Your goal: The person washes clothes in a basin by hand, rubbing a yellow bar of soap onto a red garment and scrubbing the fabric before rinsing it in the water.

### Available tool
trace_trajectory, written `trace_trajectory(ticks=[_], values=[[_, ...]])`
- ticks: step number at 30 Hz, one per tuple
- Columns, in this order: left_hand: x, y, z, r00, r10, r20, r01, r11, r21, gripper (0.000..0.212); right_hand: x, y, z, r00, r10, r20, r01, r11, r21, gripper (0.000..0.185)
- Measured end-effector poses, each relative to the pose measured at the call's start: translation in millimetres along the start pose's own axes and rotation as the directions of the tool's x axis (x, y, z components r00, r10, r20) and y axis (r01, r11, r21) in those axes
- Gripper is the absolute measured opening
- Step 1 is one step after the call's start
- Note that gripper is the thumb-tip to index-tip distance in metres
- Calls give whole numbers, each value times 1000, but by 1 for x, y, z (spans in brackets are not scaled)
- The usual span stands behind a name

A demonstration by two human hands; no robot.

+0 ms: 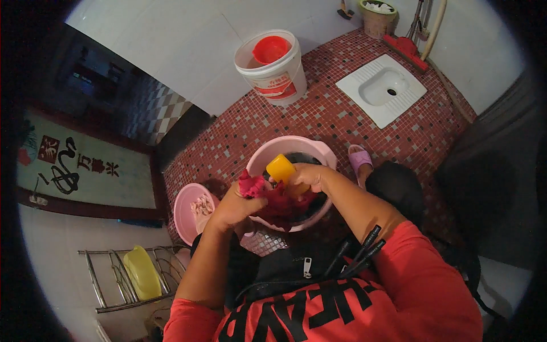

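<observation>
A pink plastic basin [289,142] stands on the floor before me, with dark contents partly hidden by my hands. My left hand [242,205] grips a dark red cloth [282,207], whose bunched, brighter end sticks up from the fist. The rest of the cloth spreads over the basin. In my right hand [313,176] is a yellow block-shaped object [280,167], perhaps a bar of soap or a brush; its lower part, beside the cloth, is blurred.
A smaller pink basin [182,213] holding pale pieces sits at the left. Beyond are a white bucket [280,85] with a red plastic scoop [270,49] and a squat toilet [381,90]. A metal rack [91,278] with a yellow basin [141,273] is lower left.
</observation>
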State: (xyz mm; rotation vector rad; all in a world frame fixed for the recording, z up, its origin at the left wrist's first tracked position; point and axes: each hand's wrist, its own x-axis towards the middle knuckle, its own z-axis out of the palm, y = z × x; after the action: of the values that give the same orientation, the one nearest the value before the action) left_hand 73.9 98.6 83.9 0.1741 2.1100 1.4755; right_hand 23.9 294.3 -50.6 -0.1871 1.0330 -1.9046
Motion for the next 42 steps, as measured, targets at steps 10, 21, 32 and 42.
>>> trace_trajectory(ticks=[10, 21, 32, 42], values=[[19, -47, 7, 946, 260, -193, -230, 959, 165, 35, -14, -32, 20, 978, -206, -43, 205, 979, -20, 41], [5, 0, 13, 923, -219, -315, -5, 814, -580, 25, -8, -24, 48, 533, -653, -538, -26, 623, -782, 43], [-13, 23, -9, 985, -70, -158, 9, 932, -362, 24, -10, 19, -1, 762, -267, -590, -595, 73, -801, 31], [1, 20, -14, 995, 57, 83, -72, 980, 187, 22, 5, 68, 2, 952, -251, 173, 56, -414, -909, 30]])
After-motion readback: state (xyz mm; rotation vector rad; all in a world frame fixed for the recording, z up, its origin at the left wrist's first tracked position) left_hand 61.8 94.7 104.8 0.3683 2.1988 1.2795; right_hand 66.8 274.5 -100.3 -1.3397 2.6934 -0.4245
